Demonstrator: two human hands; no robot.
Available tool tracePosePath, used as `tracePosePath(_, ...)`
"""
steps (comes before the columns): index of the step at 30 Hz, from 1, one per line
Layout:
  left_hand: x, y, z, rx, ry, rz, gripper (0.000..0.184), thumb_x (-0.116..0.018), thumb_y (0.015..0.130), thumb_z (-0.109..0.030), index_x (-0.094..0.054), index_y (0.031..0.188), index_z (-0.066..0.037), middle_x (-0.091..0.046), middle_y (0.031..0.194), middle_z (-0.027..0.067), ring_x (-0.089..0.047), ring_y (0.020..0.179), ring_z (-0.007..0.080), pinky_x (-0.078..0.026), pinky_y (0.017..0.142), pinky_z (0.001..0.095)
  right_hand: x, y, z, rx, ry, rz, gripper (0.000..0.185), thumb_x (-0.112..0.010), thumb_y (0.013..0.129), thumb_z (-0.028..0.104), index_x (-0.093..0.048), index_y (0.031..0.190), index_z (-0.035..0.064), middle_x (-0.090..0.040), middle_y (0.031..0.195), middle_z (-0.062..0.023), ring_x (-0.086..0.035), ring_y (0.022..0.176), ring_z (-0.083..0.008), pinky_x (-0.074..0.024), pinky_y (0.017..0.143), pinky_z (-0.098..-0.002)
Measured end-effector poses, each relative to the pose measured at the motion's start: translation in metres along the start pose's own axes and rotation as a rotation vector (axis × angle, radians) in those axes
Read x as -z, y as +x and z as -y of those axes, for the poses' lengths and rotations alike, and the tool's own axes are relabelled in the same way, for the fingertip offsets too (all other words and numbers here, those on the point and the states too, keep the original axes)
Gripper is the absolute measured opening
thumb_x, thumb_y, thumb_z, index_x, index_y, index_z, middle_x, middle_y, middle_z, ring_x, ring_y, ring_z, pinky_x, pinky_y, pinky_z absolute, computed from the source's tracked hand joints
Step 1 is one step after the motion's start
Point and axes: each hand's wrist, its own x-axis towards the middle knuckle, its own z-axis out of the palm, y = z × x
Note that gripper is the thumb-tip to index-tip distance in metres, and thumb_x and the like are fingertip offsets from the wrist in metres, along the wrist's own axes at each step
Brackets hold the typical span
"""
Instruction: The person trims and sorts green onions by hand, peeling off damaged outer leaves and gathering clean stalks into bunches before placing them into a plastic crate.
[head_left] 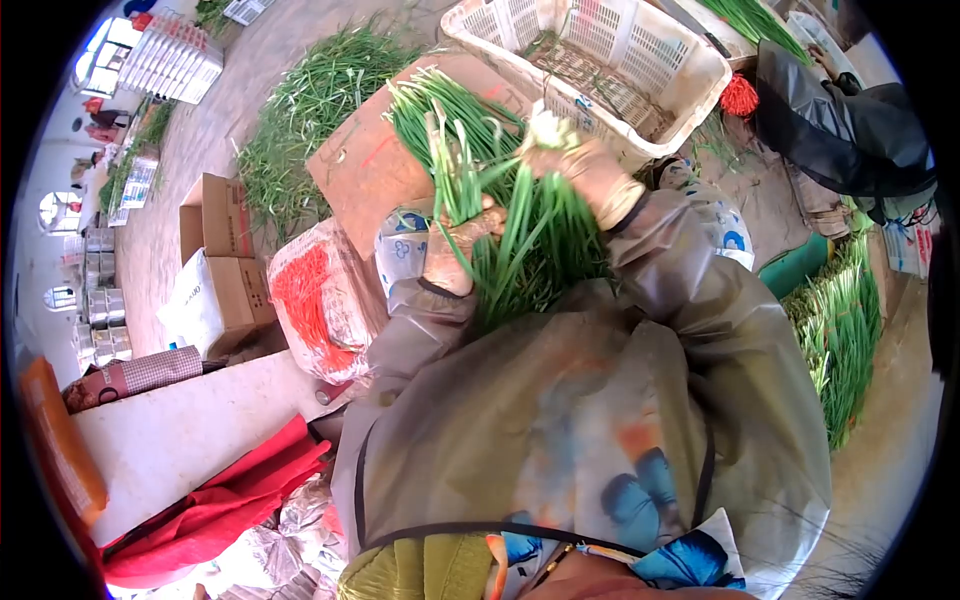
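My left hand [458, 252] is closed around some garlic chives [455, 175], their pale stem ends pointing up and away from me. My right hand [590, 172], somewhat blurred, is closed on another bunch, whose whitish ends [550, 130] stick out past the fingers. Long green leaves [540, 240] hang between the two hands over my lap. Just beyond them, a pile of chives [425, 110] lies on a brown board [365, 150].
A white plastic crate [680, 110] stands ahead to the right. Loose greens [320, 110] are heaped on the floor. Red ties [310, 300] lie on a wrapped bundle at my left, near a cardboard box [240, 285]. Bundled chives [840, 340] stand at right, near another person's dark sleeve [820, 120].
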Motion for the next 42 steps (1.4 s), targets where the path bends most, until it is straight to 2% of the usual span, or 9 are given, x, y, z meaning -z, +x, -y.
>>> tracePosePath(6, 0.052, -0.004, -0.005, 0.012, -0.119, -0.348, 0.025, -0.063, 0.073, 0.003, -0.054, 0.094, -0.005, -0.058, 0.074, 0.0062, -0.056, 0.059, 0.0149, -0.046, 0.05, 0.0235, 0.065, -0.008, 0.071, 0.079, -0.146, -0.489, 0.025, -0.069, 0.075, 0.017, -0.061, 0.093, 0.0007, -0.061, 0.073, -0.0045, -0.057, 0.057, -0.0121, -0.0451, 0.049, -0.022)
tracePosePath(13, 0.111, -0.018, 0.0, 0.019, -0.425, -0.454, 0.016, -0.058, 0.081, -0.002, -0.053, 0.094, -0.011, -0.056, 0.077, 0.0011, -0.052, 0.062, 0.0117, -0.044, 0.054, 0.0228, 0.13, -0.005, 0.091, 0.283, -0.642, -0.749, 0.032, -0.067, 0.077, 0.027, -0.061, 0.095, 0.0015, -0.061, 0.083, -0.0081, -0.058, 0.075, -0.0142, -0.0456, 0.068, -0.0268)
tracePosePath(14, 0.126, -0.018, 0.0, 0.084, -0.504, -0.454, 0.016, -0.057, 0.082, -0.003, -0.053, 0.094, -0.012, -0.056, 0.078, 0.0004, -0.051, 0.062, 0.0114, -0.044, 0.054, 0.0229, 0.122, -0.011, 0.1, 0.333, -0.245, -0.651, 0.032, -0.066, 0.076, 0.029, -0.061, 0.094, 0.0026, -0.061, 0.083, -0.008, -0.058, 0.078, -0.0155, -0.0466, 0.071, -0.0304)
tracePosePath(16, 0.122, -0.022, -0.004, 0.033, -0.513, -0.389, 0.016, -0.057, 0.082, -0.003, -0.053, 0.096, -0.011, -0.056, 0.078, 0.0006, -0.051, 0.063, 0.0114, -0.044, 0.054, 0.023, 0.12, -0.018, 0.111, 0.208, -0.676, -0.559, 0.026, -0.065, 0.078, 0.02, -0.061, 0.099, 0.0057, -0.061, 0.096, -0.0049, -0.058, 0.084, -0.0137, -0.0469, 0.074, -0.0273)
tracePosePath(20, 0.075, -0.011, -0.02, -0.041, -0.439, -0.065, 0.026, -0.06, 0.08, -0.006, -0.052, 0.105, -0.005, -0.055, 0.08, 0.002, -0.051, 0.063, 0.0113, -0.046, 0.056, 0.0237, 0.063, -0.012, 0.07, 0.26, -0.236, 0.008, 0.028, -0.067, 0.076, 0.015, -0.061, 0.1, 0.0044, -0.063, 0.088, -0.0061, -0.06, 0.077, -0.0151, -0.0482, 0.075, -0.029)
tracePosePath(24, 0.002, 0.006, -0.027, -0.044, -0.302, 0.087, 0.044, -0.068, 0.075, -0.012, -0.049, 0.111, 0.002, -0.055, 0.08, 0.0036, -0.051, 0.065, 0.0097, -0.043, 0.053, 0.0201, 0.011, -0.016, 0.05, 0.107, -0.121, 0.123, 0.038, -0.069, 0.073, 0.006, -0.053, 0.107, -0.001, -0.063, 0.091, -0.0058, -0.059, 0.082, -0.0153, -0.0477, 0.078, -0.0261)
tracePosePath(30, -0.033, 0.013, -0.026, 0.079, -0.048, 0.157, 0.025, -0.072, 0.07, -0.01, -0.061, 0.091, -0.003, -0.061, 0.073, 0.0037, -0.053, 0.057, 0.0104, -0.041, 0.047, 0.0199, -0.03, -0.03, 0.025, 0.053, -0.761, 0.047, 0.047, -0.074, 0.069, 0.029, -0.055, 0.1, -0.0005, -0.062, 0.089, -0.0105, -0.058, 0.081, -0.0176, -0.0445, 0.074, -0.0305)
tracePosePath(35, -0.027, 0.004, -0.026, 0.045, -0.052, 0.158, 0.02, -0.069, 0.071, -0.009, -0.061, 0.088, -0.002, -0.062, 0.075, 0.0053, -0.053, 0.055, 0.0106, -0.04, 0.047, 0.0195, -0.022, -0.034, 0.016, -0.088, 0.048, 0.338, 0.038, -0.07, 0.075, 0.017, -0.054, 0.105, -0.0005, -0.062, 0.094, -0.0083, -0.06, 0.087, -0.0178, -0.0468, 0.077, -0.029)
tracePosePath(42, -0.013, 0.012, -0.019, 0.088, -0.029, 0.118, 0.01, -0.06, 0.073, -0.008, -0.055, 0.077, 0.0, -0.049, 0.062, 0.0018, -0.043, 0.051, 0.0094, -0.035, 0.045, 0.0196, -0.024, -0.036, 0.021, -0.168, 0.117, 0.5, 0.04, -0.072, 0.073, 0.016, -0.055, 0.106, 0.0008, -0.06, 0.096, -0.0046, -0.058, 0.087, -0.0138, -0.047, 0.077, -0.0268)
